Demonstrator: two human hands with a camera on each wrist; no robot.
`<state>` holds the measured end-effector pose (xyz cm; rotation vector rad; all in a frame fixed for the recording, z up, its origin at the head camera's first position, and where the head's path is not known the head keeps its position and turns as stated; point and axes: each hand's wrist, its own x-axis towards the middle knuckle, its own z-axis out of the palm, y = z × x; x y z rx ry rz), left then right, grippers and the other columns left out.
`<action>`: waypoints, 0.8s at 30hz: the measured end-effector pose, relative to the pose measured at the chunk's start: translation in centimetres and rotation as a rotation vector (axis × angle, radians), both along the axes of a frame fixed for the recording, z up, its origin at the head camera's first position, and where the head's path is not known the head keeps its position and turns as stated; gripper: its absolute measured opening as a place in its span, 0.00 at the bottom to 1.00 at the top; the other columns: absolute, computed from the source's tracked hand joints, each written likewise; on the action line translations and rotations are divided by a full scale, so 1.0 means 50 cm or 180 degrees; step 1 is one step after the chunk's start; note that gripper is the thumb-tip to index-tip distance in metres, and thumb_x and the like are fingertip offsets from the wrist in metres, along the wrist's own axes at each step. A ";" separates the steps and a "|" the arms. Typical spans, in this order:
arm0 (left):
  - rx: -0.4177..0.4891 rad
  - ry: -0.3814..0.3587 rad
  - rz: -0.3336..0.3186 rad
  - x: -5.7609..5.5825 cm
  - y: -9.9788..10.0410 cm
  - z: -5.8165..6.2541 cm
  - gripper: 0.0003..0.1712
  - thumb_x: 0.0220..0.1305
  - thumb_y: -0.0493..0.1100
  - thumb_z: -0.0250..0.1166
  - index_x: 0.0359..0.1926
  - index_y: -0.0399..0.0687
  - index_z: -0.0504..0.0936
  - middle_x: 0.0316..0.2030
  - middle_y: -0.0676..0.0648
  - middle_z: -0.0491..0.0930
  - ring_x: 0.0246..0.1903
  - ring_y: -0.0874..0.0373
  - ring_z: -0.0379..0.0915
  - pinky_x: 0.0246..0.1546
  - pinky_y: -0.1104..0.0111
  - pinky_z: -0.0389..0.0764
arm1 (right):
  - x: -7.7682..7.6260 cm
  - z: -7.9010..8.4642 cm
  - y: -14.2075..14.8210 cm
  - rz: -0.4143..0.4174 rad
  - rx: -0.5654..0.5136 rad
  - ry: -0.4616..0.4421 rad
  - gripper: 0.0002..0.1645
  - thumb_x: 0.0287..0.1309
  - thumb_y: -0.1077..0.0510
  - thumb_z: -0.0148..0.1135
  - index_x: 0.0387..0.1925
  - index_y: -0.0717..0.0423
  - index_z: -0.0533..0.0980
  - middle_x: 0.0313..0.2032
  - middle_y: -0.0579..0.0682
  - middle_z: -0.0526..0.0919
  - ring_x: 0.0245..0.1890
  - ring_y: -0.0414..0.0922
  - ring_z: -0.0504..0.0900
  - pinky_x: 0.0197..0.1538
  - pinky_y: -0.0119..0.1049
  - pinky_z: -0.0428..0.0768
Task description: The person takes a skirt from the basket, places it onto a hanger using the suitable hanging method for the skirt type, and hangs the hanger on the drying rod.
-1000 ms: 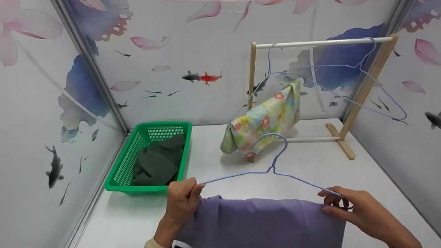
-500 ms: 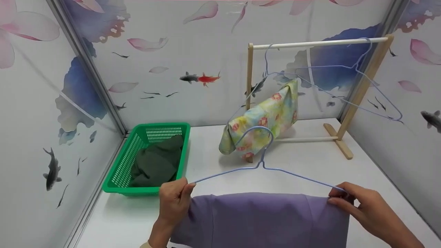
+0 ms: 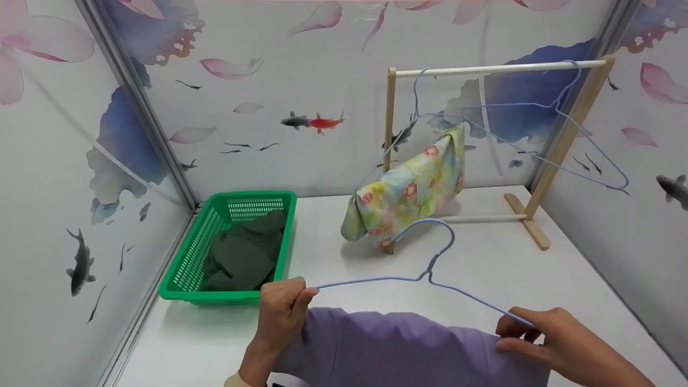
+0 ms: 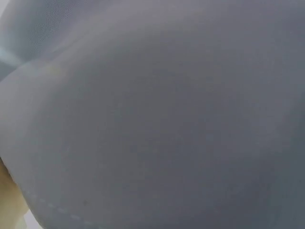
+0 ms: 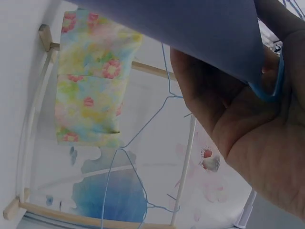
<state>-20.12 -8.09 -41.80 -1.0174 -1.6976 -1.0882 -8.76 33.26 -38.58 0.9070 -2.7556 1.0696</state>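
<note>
- Hands: set well apart, one near each end of a blue wire hanger [image 3: 432,263].
- Left hand [image 3: 282,312]: fingers curled round the hanger's left arm and the adjoining purple cloth [image 3: 408,349]; a cream sleeve [image 3: 235,381] shows at the wrist.
- Right hand [image 3: 553,338]: holds the hanger's right arm between fingers and thumb, the thumb against the cloth; in the right wrist view the hanger's bent end lies by the palm.
- Purple cloth: in the near foreground over the white table [image 3: 322,252], below the hanger's arms, its upper edge wavy. It fills most of the left wrist view, blurred, with a dotted line near the lower left.
- Small black-and-white patch at the bottom edge, below the cloth's left side: cut off; lettering, if any, cannot be read.
- Green basket [image 3: 226,295]: slotted walls, beyond the left hand, with dark green cloth [image 3: 242,258] inside.
- Rack [image 3: 500,70]: wooden posts, white top rod, two blue hangers hooked on; floral cloth [image 3: 411,191] hangs on the left one.
- Wall [image 3: 322,172]: printed with petals and fish, one fish [image 3: 324,123] red.
</note>
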 end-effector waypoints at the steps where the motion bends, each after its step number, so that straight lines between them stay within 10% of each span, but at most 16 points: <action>1: 0.0000 -0.0009 0.0028 0.000 0.001 0.000 0.27 0.67 0.50 0.52 0.13 0.50 0.58 0.11 0.57 0.51 0.11 0.70 0.43 0.11 0.82 0.47 | -0.001 -0.004 -0.001 0.0098 -0.0050 -0.0024 0.10 0.56 0.60 0.62 0.36 0.41 0.76 0.30 0.34 0.80 0.27 0.33 0.79 0.26 0.30 0.76; 8: 0.0024 0.0046 0.0150 0.000 0.004 -0.012 0.25 0.67 0.50 0.53 0.14 0.50 0.59 0.12 0.56 0.51 0.12 0.71 0.43 0.11 0.82 0.48 | 0.006 -0.032 0.001 0.0428 -0.0442 -0.0514 0.10 0.54 0.64 0.63 0.37 0.47 0.78 0.25 0.39 0.80 0.21 0.31 0.73 0.20 0.28 0.72; 15: -0.0095 -0.0576 -0.0068 -0.005 0.015 -0.020 0.23 0.65 0.45 0.57 0.14 0.51 0.60 0.13 0.57 0.54 0.13 0.72 0.47 0.11 0.80 0.52 | 0.013 -0.046 0.010 0.0497 -0.0799 0.0214 0.22 0.44 0.76 0.64 0.37 0.50 0.77 0.18 0.41 0.74 0.17 0.31 0.68 0.18 0.23 0.65; 20: -0.0423 -0.1246 0.0292 -0.002 0.033 -0.025 0.05 0.61 0.45 0.62 0.34 0.54 0.73 0.29 0.60 0.72 0.30 0.69 0.69 0.31 0.73 0.73 | 0.013 -0.041 0.029 0.0079 -0.0714 0.0452 0.21 0.43 0.75 0.65 0.35 0.48 0.77 0.18 0.38 0.72 0.16 0.31 0.67 0.18 0.23 0.64; 24: -0.0541 -0.1581 0.0492 -0.002 0.036 -0.032 0.28 0.60 0.47 0.63 0.59 0.55 0.63 0.53 0.57 0.67 0.52 0.64 0.63 0.48 0.61 0.70 | 0.020 -0.032 0.045 -0.0591 -0.0626 0.0481 0.18 0.44 0.72 0.67 0.32 0.47 0.78 0.17 0.37 0.74 0.14 0.33 0.69 0.18 0.25 0.65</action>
